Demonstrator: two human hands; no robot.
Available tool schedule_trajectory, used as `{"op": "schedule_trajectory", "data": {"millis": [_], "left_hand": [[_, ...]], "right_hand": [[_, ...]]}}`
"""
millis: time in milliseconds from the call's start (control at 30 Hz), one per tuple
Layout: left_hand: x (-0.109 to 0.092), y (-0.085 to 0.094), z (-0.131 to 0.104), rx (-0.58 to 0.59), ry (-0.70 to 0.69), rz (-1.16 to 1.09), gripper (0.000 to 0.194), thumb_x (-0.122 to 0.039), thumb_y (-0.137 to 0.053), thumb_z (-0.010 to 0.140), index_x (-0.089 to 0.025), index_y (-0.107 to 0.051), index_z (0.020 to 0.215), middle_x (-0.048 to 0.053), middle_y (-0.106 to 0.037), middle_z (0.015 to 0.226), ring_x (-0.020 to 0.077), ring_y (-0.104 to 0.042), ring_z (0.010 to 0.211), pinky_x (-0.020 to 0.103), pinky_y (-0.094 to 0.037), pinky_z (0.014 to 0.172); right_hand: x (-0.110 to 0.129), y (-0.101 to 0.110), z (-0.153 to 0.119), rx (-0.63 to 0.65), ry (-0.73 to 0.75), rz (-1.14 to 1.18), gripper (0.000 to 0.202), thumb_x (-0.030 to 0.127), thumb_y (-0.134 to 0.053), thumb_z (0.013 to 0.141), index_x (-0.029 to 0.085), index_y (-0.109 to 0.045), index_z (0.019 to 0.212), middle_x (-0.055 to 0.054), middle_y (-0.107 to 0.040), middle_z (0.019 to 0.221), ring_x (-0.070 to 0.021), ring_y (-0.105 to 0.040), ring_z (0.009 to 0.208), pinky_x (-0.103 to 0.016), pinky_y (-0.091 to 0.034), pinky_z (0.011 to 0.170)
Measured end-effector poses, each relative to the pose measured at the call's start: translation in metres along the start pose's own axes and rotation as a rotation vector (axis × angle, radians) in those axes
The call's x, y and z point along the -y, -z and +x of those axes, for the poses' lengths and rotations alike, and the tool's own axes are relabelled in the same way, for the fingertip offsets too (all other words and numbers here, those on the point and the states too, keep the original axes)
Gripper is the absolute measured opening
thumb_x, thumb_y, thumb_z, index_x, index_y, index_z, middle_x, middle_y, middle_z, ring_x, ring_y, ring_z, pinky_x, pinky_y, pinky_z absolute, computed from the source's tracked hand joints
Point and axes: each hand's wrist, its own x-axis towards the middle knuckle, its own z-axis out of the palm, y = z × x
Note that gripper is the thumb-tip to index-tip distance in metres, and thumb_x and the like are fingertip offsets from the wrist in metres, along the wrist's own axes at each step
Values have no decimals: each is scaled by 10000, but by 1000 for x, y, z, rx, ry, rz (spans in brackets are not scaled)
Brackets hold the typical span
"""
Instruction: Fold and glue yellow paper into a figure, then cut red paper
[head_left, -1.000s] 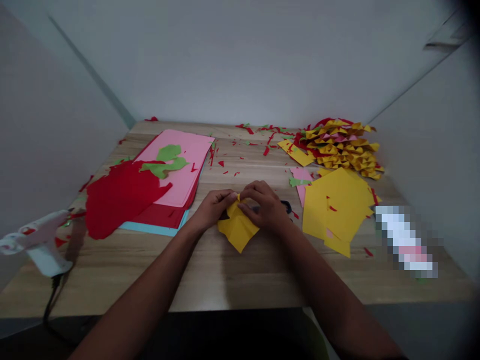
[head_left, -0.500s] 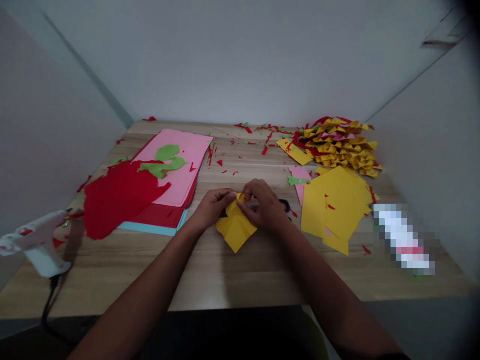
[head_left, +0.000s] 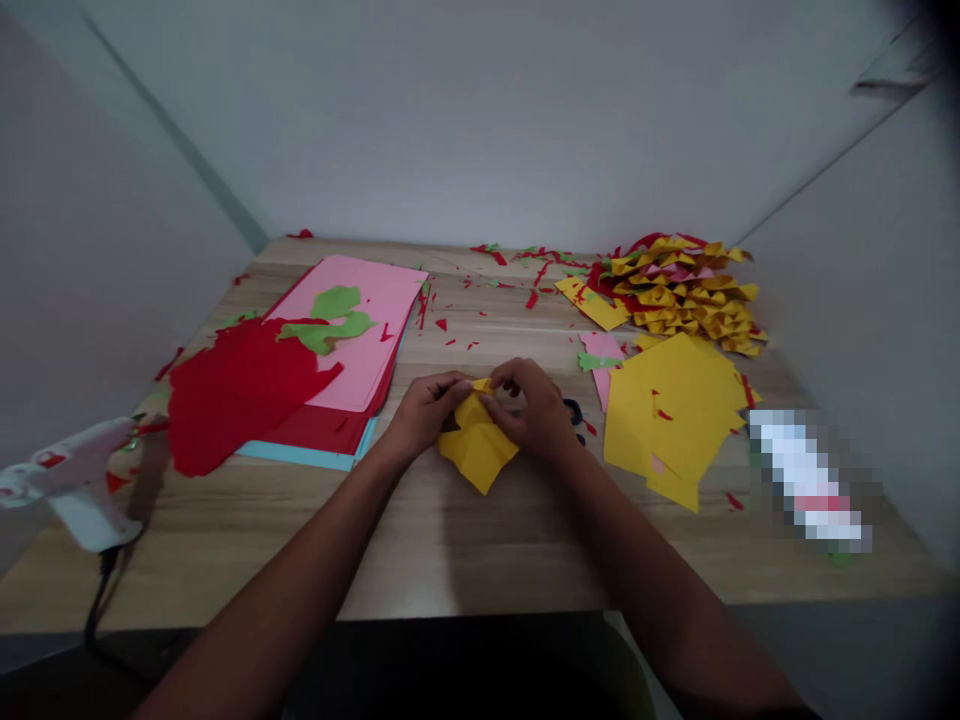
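Note:
Above the middle of the table, a creased piece of yellow paper point(head_left: 482, 455) is held between both hands. My left hand point(head_left: 426, 412) pinches its upper left edge between thumb and fingers. On the other side, my right hand point(head_left: 531, 405) is closed on the upper right edge, thumb against the paper. The paper's top is bent over between the fingertips, and its lower corner hangs toward me. Just behind my right hand lie scissors with dark handles point(head_left: 573, 411), mostly hidden by that hand.
A white glue gun point(head_left: 90, 480) with a black cord stands at left. Red paper point(head_left: 240, 390) and green scraps point(head_left: 334, 320) overlap a pink sheet stack point(head_left: 352, 375). At right lie yellow sheets point(head_left: 667, 410), folded yellow paper pieces point(head_left: 682, 300) and a blurred-out object point(head_left: 810, 480). Red bits litter the back.
The yellow paper has shifted slightly up and right, its lower corner swinging right. The fingers have moved a little on its top edge, and both hands still hold it.

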Motion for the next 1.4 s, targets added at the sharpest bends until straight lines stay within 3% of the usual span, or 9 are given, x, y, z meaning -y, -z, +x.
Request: {"op": "schedule_trajectory", "data": {"millis": [167,267,467,600,767,1000,1233,1400], "left_hand": [[-1,0,1,-24,-122,115,336,-406,-761,733,-158,-735,959,57,-716,934,144,-613,746,219,-483,609],[2,2,2,-39,-189,199,345,-400,-762,735,-160,-728,981,68,-730,951,160,-637,776,242,-507,650],[6,4,4,-142,-234,252,359,-429,-748,744,-155,-731,975,76,-733,942,187,-649,808,271,-508,702],[1,2,1,-117,-212,205,308,-433,-737,752,-160,-725,893,65,-716,902,206,-647,850,263,-498,694],[-2,0,-3,-150,-155,234,300,-451,-697,770,-157,-650,728,6,-595,689,151,-551,672,240,-452,592],[0,1,-2,-149,-91,110,322,-458,-722,754,-158,-612,710,-25,-526,638,109,-494,581,220,-415,539],[2,6,2,-185,-79,-26,326,-451,-759,740,-154,-637,798,-21,-594,679,104,-530,577,211,-442,542],[0,7,2,-157,-57,-70,366,-436,-762,748,-167,-671,980,-2,-656,739,116,-585,606,209,-471,557]], "right_hand": [[-4,-6,-2,-33,-160,101,267,241,-633,859,229,-590,1122,16,-623,768,-128,-561,640,-269,-490,643],[-6,-7,-2,0,-181,91,264,260,-649,861,238,-626,1123,6,-649,775,-137,-592,657,-281,-506,664],[-6,-2,-1,27,-6,-33,117,233,-637,878,237,-638,995,-49,-673,939,-191,-603,867,-323,-513,743],[-5,0,1,83,28,-86,68,209,-640,877,233,-642,940,-51,-644,921,-207,-584,915,-341,-505,784],[-2,2,1,106,60,-109,23,247,-645,887,233,-649,869,-51,-616,904,-205,-576,902,-361,-490,822],[-3,2,1,71,93,-145,50,224,-665,868,209,-703,896,-68,-624,915,-213,-574,906,-358,-495,814],[-9,-3,-1,41,87,-181,221,225,-607,919,264,-724,1103,-61,-660,975,-206,-580,922,-369,-505,845],[-11,-6,-3,30,75,-171,274,238,-617,909,270,-696,1169,-61,-654,985,-208,-585,925,-368,-513,840]]}}
